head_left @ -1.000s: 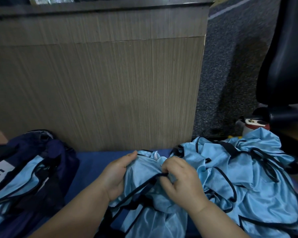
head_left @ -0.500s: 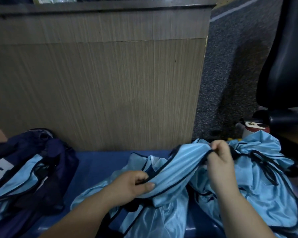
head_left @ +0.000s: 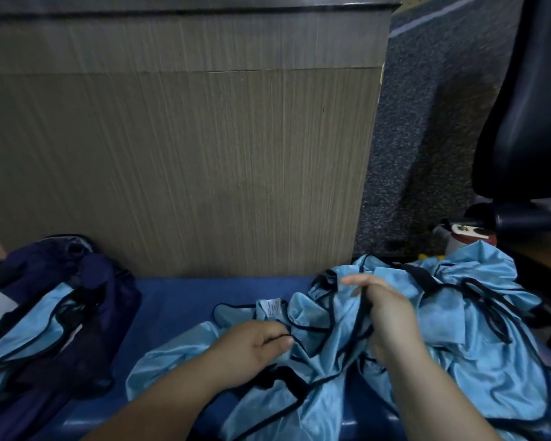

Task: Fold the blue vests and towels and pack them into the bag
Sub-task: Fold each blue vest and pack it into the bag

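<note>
A crumpled light-blue vest (head_left: pixel 328 332) with black trim lies on the blue surface (head_left: pixel 178 307) in front of me, its white label facing up. My left hand (head_left: pixel 252 348) pinches the vest's black-trimmed edge. My right hand (head_left: pixel 385 310) grips a black trim strap of the same vest, fingers curled round it. To the right, a heap of several more blue vests (head_left: pixel 477 313) is tangled together. At the left, the open navy bag (head_left: pixel 54 316) holds blue vests inside.
A wood-grain panel (head_left: pixel 178 160) rises straight behind the blue surface. A black office chair (head_left: pixel 528 122) stands at the right on grey carpet (head_left: pixel 427 154). A red and white container (head_left: pixel 471 237) sits behind the vest heap.
My right hand came down and toward me from its raised spot, now holding a black strap. The stretched band of vest has gone slack. My left hand shifted slightly right.
</note>
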The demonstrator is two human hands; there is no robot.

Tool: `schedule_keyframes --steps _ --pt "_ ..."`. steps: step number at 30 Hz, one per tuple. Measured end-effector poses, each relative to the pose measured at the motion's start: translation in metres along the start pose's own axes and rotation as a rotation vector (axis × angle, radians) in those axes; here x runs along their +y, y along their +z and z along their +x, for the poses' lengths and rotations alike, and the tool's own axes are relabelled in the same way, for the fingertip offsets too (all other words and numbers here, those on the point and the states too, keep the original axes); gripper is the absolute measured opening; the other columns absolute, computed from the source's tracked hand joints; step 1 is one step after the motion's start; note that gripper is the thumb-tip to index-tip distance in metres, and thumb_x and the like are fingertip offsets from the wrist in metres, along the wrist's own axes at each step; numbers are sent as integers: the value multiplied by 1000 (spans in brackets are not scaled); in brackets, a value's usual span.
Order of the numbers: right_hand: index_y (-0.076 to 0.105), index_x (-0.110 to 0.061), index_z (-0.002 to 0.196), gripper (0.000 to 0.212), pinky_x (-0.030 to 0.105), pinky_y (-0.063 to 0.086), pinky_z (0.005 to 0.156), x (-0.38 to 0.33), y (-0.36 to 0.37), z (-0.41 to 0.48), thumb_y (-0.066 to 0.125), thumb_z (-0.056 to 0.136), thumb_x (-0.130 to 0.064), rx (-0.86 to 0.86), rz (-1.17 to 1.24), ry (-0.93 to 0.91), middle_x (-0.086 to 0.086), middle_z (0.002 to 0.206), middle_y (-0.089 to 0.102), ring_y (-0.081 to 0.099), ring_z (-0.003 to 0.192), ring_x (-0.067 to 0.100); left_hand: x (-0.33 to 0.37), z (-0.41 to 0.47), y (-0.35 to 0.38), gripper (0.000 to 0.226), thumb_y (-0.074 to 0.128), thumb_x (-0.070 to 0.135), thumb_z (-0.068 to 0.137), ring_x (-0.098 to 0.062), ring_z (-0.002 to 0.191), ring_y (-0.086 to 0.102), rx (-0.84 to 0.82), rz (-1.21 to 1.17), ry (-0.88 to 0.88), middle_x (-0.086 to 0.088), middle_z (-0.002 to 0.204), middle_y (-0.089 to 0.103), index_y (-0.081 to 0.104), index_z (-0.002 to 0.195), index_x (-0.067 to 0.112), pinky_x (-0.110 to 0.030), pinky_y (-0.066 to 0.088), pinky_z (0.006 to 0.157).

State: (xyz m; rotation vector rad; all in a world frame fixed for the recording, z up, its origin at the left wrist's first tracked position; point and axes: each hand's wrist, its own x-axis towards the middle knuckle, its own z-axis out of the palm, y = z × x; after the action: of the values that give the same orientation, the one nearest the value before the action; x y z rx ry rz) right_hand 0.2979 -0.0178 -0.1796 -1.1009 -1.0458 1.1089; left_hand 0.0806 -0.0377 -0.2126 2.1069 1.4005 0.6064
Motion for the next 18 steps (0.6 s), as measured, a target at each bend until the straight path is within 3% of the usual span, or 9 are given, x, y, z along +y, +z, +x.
schedule_keyframes --steps 1,4,6,8,9,12,15,18 --pt "77 -18 74 39 35 51 88 2 7 -6 38 73 -17 -68 -87 -18 0 83 74 66 88 19 4 1 2 29 51 42 98 3 65 50 17 -8 10 20 67 54 55 71 30 -16 37 61" --pt "74 -21 77 38 21 45 72 10 22 -18 38 68 -30 -293 -313 -45 -12 80 69 60 77 1 11 5 4 24 56 36 96 6 65 52 100 -74 11 24 66 57 57 72 38 -12 38 62" --pt "73 -30 91 35 18 45 78 19 29 -22 46 71 -41 -466 -422 -34 -24 88 68 60 85 -8 13 7 1 22 58 30 96 7 69 55 136 -140 -1 27 69 59 60 76 39 -11 39 66" --pt "69 -36 105 40 22 49 86 29 33 -24 59 72 -55 -563 -484 -11 -16 95 71 64 90 -2 12 8 -2 20 60 22 95 7 70 56 168 -240 -17 24 71 62 64 79 33 -11 41 68" --pt "68 -36 108 40 23 50 82 32 34 -25 64 73 -55 -578 -505 -6 -12 90 71 65 84 0 11 8 -4 19 61 19 94 6 68 55 183 -273 -31 22 68 62 64 78 29 -13 41 68" --pt "67 -29 91 6 16 41 58 31 34 -23 68 87 -24 -568 -530 -54 -17 58 59 51 53 -4 6 6 -9 17 67 21 90 3 63 53 184 -285 -74 18 63 59 63 74 24 -15 41 65" --pt "67 -28 68 24 22 38 55 27 23 -13 66 88 -14 -444 -562 -59 -14 51 52 45 49 1 1 2 -18 22 73 27 85 1 60 52 194 -238 -88 13 62 57 59 70 20 -15 41 60" --pt "65 -29 64 23 26 40 55 20 7 -2 63 84 -17 -147 -589 -64 -11 51 54 50 51 7 -7 -2 -34 33 73 30 85 -1 57 46 268 -204 -104 10 58 50 52 62 20 -18 37 58"
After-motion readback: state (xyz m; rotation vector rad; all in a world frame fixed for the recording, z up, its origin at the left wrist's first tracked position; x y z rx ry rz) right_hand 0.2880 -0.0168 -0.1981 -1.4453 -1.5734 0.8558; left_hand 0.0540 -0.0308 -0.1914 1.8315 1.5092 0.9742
